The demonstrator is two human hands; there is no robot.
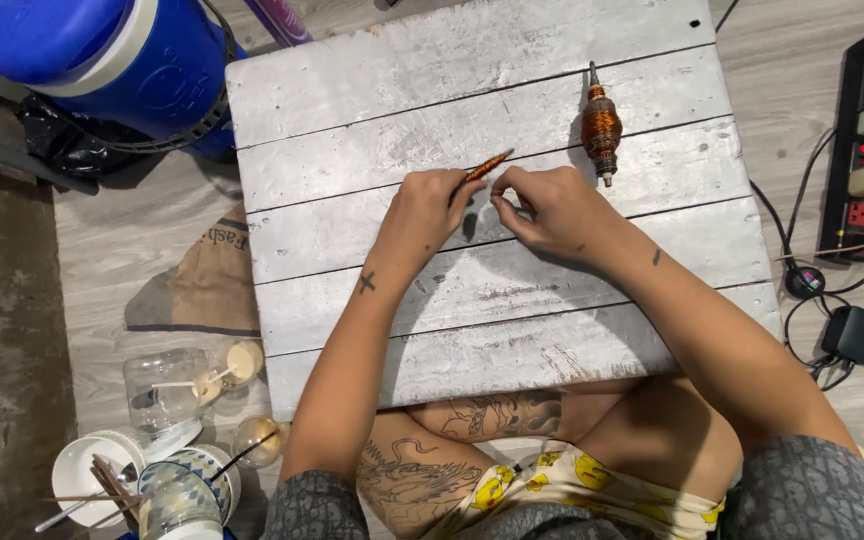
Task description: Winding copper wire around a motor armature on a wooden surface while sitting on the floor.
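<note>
My left hand (426,207) pinches a thin copper-wound rod (489,165) that angles up to the right over the grey plank table (372,130). Beside it, my right hand (549,211) has its fingers curled, thumb and forefinger nipped together just right of the rod's lower end; a fine wire between them is too thin to make out. A motor armature wound with copper wire (601,125) lies upright on the planks, apart from both hands, above my right hand.
A blue water jug (102,55) stands at the table's far left corner. A power strip (860,140) with plugs, cables and a black adapter (855,334) lies on the floor to the right. Bowls, glasses and chopsticks (167,450) crowd the floor at lower left, by a brown bag (207,280).
</note>
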